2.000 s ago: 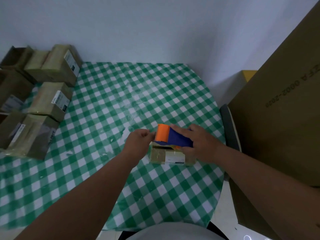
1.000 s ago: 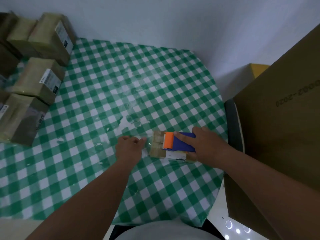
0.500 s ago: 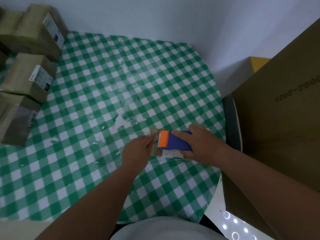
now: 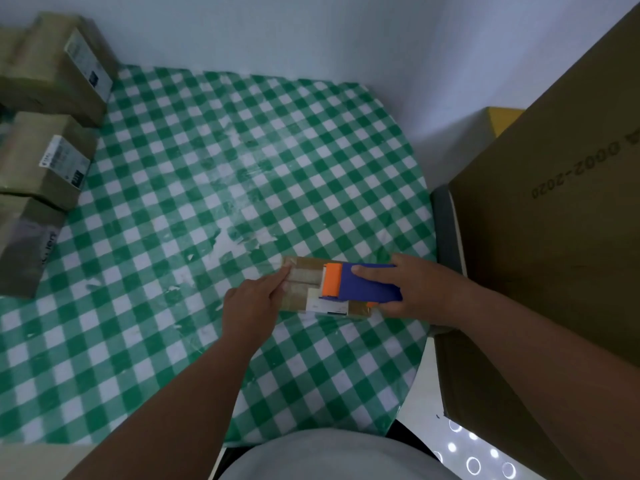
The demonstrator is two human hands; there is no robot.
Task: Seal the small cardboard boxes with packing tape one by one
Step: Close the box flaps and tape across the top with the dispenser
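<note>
gripping the tape dispenser [image 4: 360, 284] atop the small box [image 4: 301, 271], right hand [image 4: 420, 291] curled; left hand [image 4: 251, 303] presses flat-fingered.

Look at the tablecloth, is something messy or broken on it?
Yes. The green checked tablecloth has pale scuffed patches in the middle, just beyond the box, where the pattern looks torn or peeled away. Small white flecks dot the cloth nearby. Nothing looks spilled, and the box itself looks fine.

"0002-2020" on large carton [image 4: 561, 237]
</note>
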